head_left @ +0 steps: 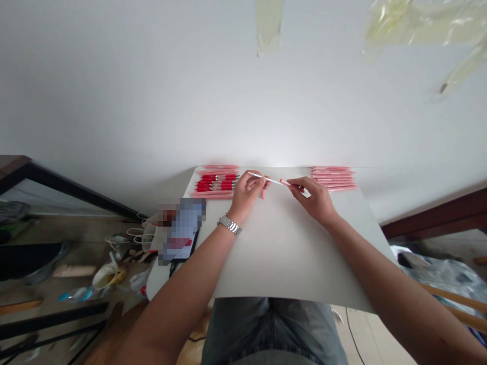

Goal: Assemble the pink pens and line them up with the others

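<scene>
Seemingly midway, over the worktop (281,248): the left hand (247,192) pinches a white refill (274,181), the right hand (315,198) a pink tube (285,183), ends meeting; red pens (215,187) lie left, pink bundle (333,177) right, completeness unclear.

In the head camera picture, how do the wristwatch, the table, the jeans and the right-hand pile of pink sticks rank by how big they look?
Largest to smallest:
1. table
2. jeans, cut off by the picture's edge
3. pile of pink sticks
4. wristwatch
</scene>
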Demonstrator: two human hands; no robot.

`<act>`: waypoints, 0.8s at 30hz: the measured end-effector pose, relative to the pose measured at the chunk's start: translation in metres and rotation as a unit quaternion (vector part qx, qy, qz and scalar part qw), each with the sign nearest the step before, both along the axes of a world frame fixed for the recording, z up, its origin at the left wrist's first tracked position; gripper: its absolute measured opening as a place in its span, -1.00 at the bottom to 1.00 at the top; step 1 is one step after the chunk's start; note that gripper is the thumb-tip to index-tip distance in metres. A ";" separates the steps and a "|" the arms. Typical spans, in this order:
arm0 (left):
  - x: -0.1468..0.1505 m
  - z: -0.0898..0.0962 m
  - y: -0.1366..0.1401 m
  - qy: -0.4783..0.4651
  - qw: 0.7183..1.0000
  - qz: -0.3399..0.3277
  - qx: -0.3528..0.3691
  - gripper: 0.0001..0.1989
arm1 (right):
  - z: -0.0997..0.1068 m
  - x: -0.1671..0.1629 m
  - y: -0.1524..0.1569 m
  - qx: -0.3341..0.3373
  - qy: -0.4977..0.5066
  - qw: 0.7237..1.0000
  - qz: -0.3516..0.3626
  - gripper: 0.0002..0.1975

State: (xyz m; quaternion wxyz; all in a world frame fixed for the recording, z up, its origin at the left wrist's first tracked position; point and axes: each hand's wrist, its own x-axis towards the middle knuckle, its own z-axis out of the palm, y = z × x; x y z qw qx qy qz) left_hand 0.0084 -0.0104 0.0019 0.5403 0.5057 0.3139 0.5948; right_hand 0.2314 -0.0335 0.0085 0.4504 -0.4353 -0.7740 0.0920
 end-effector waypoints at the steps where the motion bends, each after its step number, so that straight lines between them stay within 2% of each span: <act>1: 0.000 0.000 0.001 -0.018 1.000 0.011 -0.003 -0.66 | -0.001 0.001 0.001 -0.002 0.002 1.000 -0.003 -0.82; 7: 0.000 0.003 0.003 -0.056 0.997 0.044 -0.019 -0.65 | -0.002 0.002 0.002 -0.002 -0.004 1.000 -0.003 -0.82; 18: 0.002 0.001 -0.003 0.003 1.000 -0.026 -0.012 -0.66 | 0.002 -0.002 -0.002 -0.011 -0.014 1.000 0.024 -0.80; 24: 0.003 0.007 -0.010 0.047 0.998 -0.043 -0.020 -0.71 | 0.003 -0.003 -0.003 -0.010 -0.008 1.000 0.019 -0.81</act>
